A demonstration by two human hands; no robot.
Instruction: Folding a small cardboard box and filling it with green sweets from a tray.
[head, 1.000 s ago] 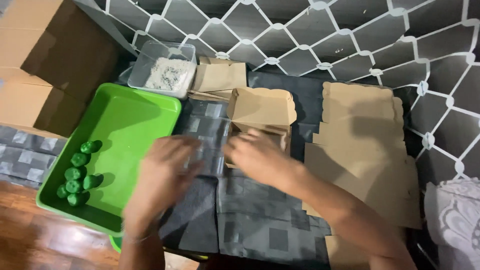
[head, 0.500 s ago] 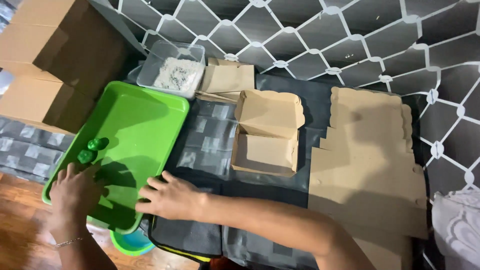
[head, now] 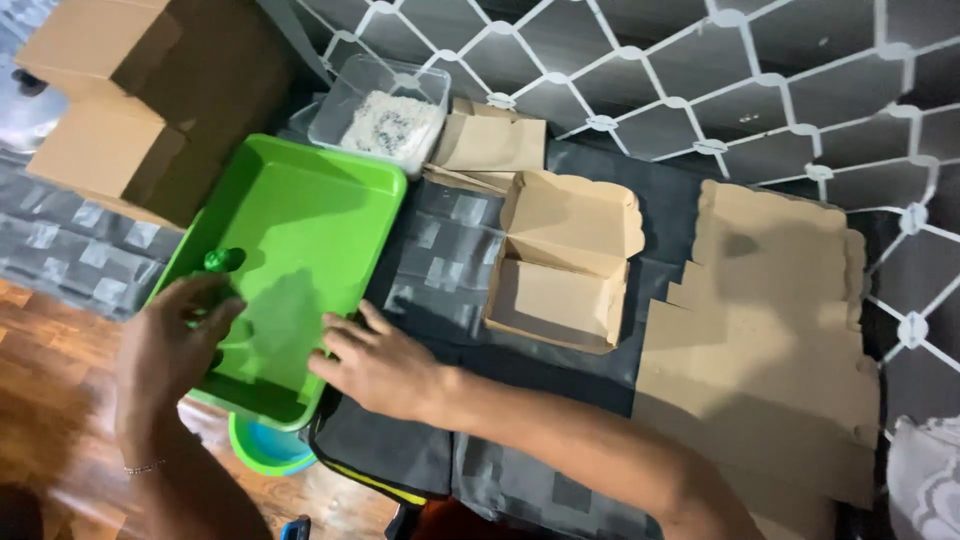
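Head view, listed from the left. Brown cardboard boxes (head: pixel 100 130), stacked, upper left corner. Wooden floor (head: pixel 50 400), lower left. Left hand (head: pixel 175 345): lies over the near left part of the green tray (head: pixel 310 230), fingers curled down over small green pieces; whether the grip is closed on any of them cannot be told. One green bottle-shaped piece (head: pixel 222 260) shows just beyond the fingertips, inside the tray. A thin bracelet sits on the left wrist. Green and blue bowl (head: pixel 265 450): partly under the tray's near edge. Clear plastic tub (head: pixel 380 100) with a whitish granular filling: behind the tray, touching or just beside its far rim. Right hand (head: pixel 380 365): flat, fingers spread, holding nothing, resting at the tray's near right corner where it meets the dark checked cloth (head: pixel 440 240) that covers the worktop. Folded brown paper box (head: pixel 490 145): behind, right of the tub. Open brown paper box (head: pixel 565 260): lid raised, centre of the cloth, well apart from both hands. Stack of flat brown box blanks (head: pixel 770 330): right side. White lattice panel (head: pixel 700 80): along the back.
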